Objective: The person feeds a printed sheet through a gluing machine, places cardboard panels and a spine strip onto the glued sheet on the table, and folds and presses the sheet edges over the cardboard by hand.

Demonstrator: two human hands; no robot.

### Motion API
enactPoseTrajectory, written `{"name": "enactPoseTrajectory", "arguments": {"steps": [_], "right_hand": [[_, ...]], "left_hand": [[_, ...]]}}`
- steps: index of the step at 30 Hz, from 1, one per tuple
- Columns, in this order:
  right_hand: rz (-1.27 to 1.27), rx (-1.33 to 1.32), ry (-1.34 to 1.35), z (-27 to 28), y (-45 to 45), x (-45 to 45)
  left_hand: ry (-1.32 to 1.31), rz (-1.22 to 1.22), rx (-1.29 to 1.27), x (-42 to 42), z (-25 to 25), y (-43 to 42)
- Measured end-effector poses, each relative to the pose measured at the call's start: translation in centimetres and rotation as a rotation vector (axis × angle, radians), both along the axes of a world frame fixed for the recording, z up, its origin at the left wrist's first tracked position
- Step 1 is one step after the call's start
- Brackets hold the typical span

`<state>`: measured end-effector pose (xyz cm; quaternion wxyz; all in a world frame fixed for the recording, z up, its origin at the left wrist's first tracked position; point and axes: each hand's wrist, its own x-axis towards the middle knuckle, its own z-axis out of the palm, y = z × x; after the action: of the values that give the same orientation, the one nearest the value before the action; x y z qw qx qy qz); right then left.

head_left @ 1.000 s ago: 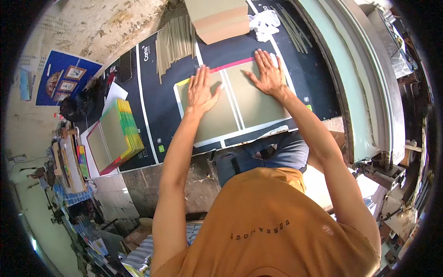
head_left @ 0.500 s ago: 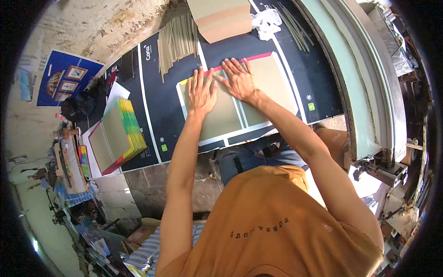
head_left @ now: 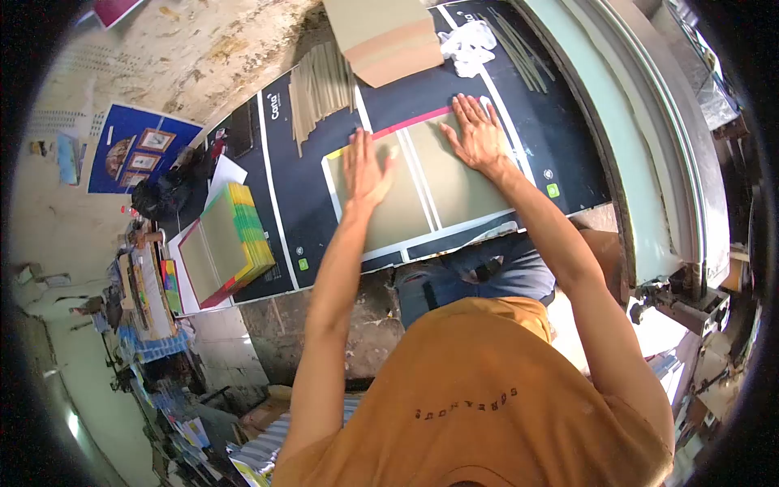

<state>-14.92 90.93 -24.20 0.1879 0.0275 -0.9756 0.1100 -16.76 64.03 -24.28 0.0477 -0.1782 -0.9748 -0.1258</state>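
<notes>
A book cover [head_left: 464, 191] lies flat on the table, two grey-brown boards with a narrow strip between white lines. Its far edge carries a turned-in pink band with yellow at the left corner; white paper borders the near edge. My left hand [head_left: 367, 172] rests over the left board near the far edge, fingers stretched and slightly blurred. On the right board, close to the far right corner, my right hand [head_left: 480, 140] lies flat with fingers spread. Neither hand grips anything.
Behind the cover stand a stack of boards [head_left: 389, 40], a bunch of thin board strips [head_left: 320, 93] and a crumpled white cloth [head_left: 468, 49]. A pile of covers [head_left: 223, 247] with colourful edges sits at left. A large machine [head_left: 641, 146] borders the right side.
My right hand has slid right along the far edge, from the middle to the right corner. My left hand stays on the left board. The view has shifted slightly.
</notes>
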Motion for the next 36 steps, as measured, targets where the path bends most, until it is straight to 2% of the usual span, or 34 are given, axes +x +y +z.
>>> {"name": "enactPoseTrajectory", "arguments": {"steps": [6, 10, 12, 14, 18, 21, 23, 25, 28, 34, 36], "right_hand": [[0.006, -0.014, -0.048, 0.3, 0.2, 0.0], [0.012, 0.012, -0.077, 0.7, 0.2, 0.2], [0.018, 0.018, -0.065, 0.6, 0.1, -0.1], [0.029, 0.025, -0.051, 0.5, 0.1, 0.2], [0.003, 0.099, -0.014, -0.6, -0.1, 0.1], [0.168, 0.157, 0.004, -1.1, -0.3, 3.5], [0.266, 0.057, -0.307, 4.8, -1.9, 8.9], [0.426, -0.043, -0.419, 6.6, -2.7, 12.8], [0.526, 0.138, -0.398, 8.6, -4.4, 16.4], [0.555, 0.214, -0.348, 7.5, -5.3, 16.1], [0.561, 0.225, -0.315, 7.1, -5.5, 16.0]], "left_hand": [[0.012, -0.079, 0.071, -1.1, -0.5, 7.9], [0.033, -0.023, -0.072, -0.3, -0.2, 1.7], [0.049, 0.108, -0.014, 0.1, -0.6, -3.0], [0.138, 0.074, -0.055, 0.5, -1.2, -6.0], [0.248, 0.091, -0.202, 1.0, -1.0, -5.5], [0.204, 0.038, -0.062, 4.1, 0.2, -4.2], [-0.046, -0.166, 0.111, 8.6, 1.8, -2.8], [0.066, -0.414, 0.204, 13.3, 2.8, -1.3], [-0.018, -0.429, 0.093, 16.9, 5.1, 0.3], [0.057, -0.575, -0.246, 15.3, 3.7, 0.9], [0.017, -0.561, -0.243, 15.0, 3.1, 1.0]]}}
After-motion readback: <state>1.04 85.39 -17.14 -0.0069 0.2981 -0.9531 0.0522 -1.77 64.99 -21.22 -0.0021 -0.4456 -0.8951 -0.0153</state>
